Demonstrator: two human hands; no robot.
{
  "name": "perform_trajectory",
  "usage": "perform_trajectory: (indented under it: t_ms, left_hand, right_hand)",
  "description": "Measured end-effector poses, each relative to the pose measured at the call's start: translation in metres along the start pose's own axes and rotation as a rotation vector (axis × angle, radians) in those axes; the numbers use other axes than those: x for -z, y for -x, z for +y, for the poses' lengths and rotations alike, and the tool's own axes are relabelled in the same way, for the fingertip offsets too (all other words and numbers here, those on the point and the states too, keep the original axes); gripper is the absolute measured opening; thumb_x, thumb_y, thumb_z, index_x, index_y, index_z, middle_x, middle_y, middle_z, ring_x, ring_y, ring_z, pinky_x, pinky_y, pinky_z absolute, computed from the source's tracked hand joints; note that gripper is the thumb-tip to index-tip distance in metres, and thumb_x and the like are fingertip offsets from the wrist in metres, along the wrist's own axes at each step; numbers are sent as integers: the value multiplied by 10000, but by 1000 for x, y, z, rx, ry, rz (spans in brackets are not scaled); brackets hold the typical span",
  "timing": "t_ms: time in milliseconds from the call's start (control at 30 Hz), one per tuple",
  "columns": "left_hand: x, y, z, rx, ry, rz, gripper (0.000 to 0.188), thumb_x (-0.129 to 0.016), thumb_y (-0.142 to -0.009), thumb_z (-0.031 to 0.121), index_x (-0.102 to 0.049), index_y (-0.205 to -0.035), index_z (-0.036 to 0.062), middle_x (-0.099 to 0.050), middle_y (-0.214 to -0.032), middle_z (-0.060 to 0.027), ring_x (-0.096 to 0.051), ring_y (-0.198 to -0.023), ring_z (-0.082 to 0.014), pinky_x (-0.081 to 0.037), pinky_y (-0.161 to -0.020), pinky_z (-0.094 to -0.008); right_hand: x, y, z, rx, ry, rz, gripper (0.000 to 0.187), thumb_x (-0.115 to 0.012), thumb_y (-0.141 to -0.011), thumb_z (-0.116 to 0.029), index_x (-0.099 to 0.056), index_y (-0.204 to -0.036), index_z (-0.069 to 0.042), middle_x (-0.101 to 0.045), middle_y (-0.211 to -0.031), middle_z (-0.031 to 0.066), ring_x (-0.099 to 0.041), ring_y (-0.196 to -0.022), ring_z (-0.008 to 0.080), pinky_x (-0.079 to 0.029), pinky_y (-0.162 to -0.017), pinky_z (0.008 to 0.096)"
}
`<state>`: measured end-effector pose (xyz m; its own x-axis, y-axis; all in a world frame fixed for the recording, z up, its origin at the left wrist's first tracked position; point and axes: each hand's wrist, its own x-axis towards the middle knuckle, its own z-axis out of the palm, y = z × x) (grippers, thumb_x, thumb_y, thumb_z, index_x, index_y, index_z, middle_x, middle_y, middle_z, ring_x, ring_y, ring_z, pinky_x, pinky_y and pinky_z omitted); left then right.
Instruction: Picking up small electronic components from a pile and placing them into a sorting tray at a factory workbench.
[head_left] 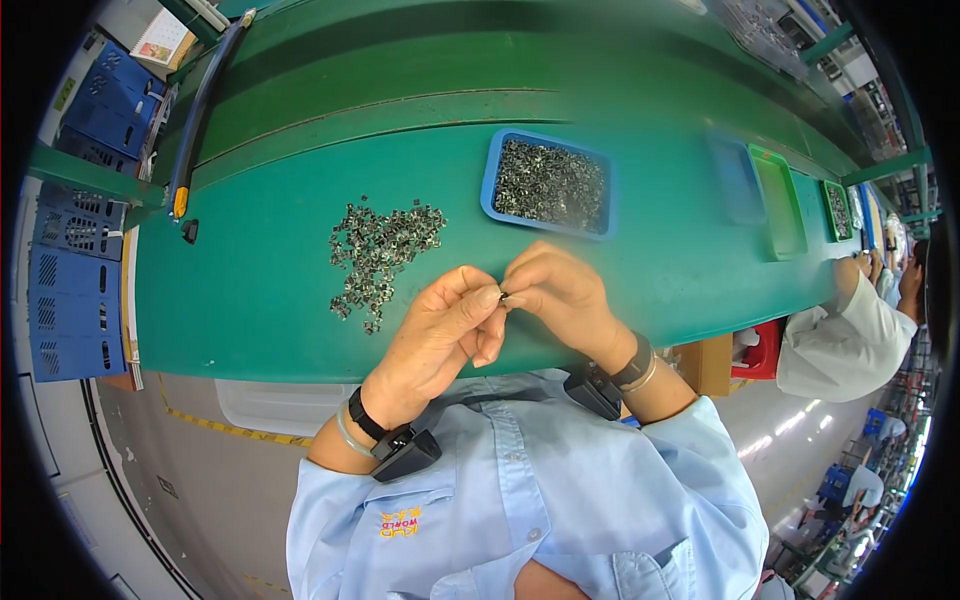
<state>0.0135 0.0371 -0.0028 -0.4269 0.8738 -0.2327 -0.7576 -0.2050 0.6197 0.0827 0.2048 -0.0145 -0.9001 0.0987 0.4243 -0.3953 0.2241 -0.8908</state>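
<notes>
My left hand [440, 325] and my right hand [562, 300] meet above the near edge of the green bench top. Between their thumbs and fingertips they pinch a small black part [503, 296], mostly covered by the fingers. To the left, a loose pile of small black-and-silver metal parts [375, 255] is spread on the bench. Just beyond my right hand stands a blue tray [487, 180] holding a heap of similar small parts [550, 185]. Both my wrists carry dark bands with bracelets.
Right of the tray lie a green tray [778, 205] and a smaller green tray [838, 212] with parts. A person in a light sleeve [840, 340] works at the right end. Blue crates [75, 310] stack on the left. Below the bench are a cardboard box [706, 365] and a red bin [764, 352].
</notes>
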Motion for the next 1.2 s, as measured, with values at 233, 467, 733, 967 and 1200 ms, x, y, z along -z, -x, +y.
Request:
perform_trajectory:
  t_ms: [233,467,733,967,1200]
  left_hand:
    - [6,6,9,-9,60,103,152,-514,-950,206,-542,-965,58,-566,-698,-40,-500,-533,-111,-374,-458,-241]
    - [48,28,20,-242,38,352,116,-501,-944,149,-533,-993,49,-540,-681,-46,-454,-529,-110,-347,-441,-249]
    - [56,32,13,-192,-15,353,127,-515,-940,146,-535,-986,30,-551,-680,-44,-488,-522,-115,-383,-465,-237]
    - [45,25,6,-112,-80,292,179,-515,-948,175,-538,-1021,13,-566,-729,-44,-503,-559,-97,-400,-485,-219]
    - [25,11,2,-44,-140,213,207,-528,-944,179,-553,-1064,12,-597,-800,-46,-531,-605,-87,-407,-498,-211]
  right_hand:
    - [23,-14,-1,31,90,56,93,-647,-800,-3,-618,-884,-27,-592,-858,97,-591,-768,192,-488,-663,281]
    - [43,-31,17,-131,641,217,122,-632,-804,-15,-610,-924,-12,-599,-911,108,-603,-819,221,-495,-710,315]
    - [-29,-19,15,-128,844,-291,141,-680,-762,-110,-613,-874,-58,-574,-874,86,-565,-814,278,-476,-706,360]
    - [-26,-20,18,-34,649,-234,174,-714,-727,-109,-615,-866,-75,-578,-885,59,-571,-829,256,-472,-699,346]
    - [-15,-21,-3,94,512,-135,176,-701,-730,-107,-598,-869,-78,-567,-855,42,-571,-801,245,-464,-695,357]
